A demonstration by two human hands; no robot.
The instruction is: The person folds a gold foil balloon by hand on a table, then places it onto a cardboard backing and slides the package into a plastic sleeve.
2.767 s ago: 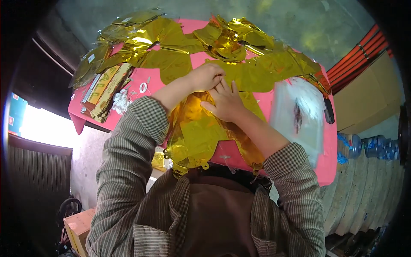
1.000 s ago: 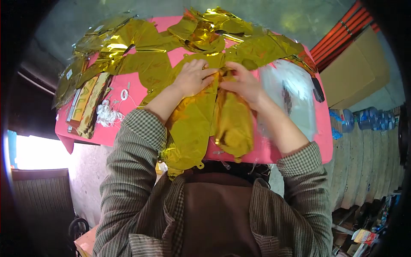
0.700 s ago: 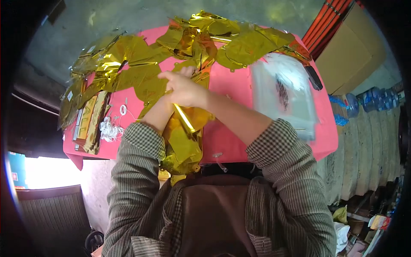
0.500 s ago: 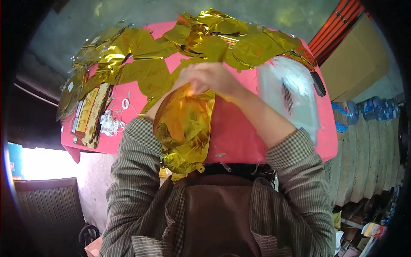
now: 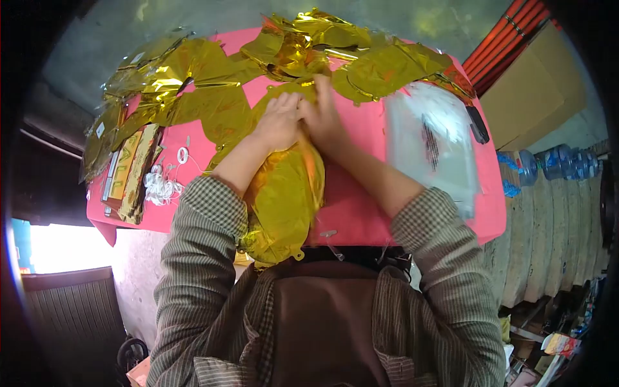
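A gold foil balloon (image 5: 280,193) lies flat over the pink tabletop (image 5: 354,200), its lower end hanging near the front edge. My left hand (image 5: 280,121) rests on the foil just above it, fingers bent and closed on the gold foil. Touching its fingertips, my right hand (image 5: 324,122) is closed at the upper part of the same foil, side-on to the camera. The exact pinch between the two hands is hidden. More gold foil balloons (image 5: 219,71) spread across the back of the table.
White string (image 5: 161,186) and packaged gold cards (image 5: 132,171) lie at the left. Clear plastic bags (image 5: 432,148) and a black object (image 5: 478,125) are at the right. Beyond stand a cardboard box (image 5: 535,84) and blue bottles (image 5: 567,162).
My hands have gone from overlapping to side by side, the right one now upright. The balloon beneath them has flattened and its raised, folded part has dropped.
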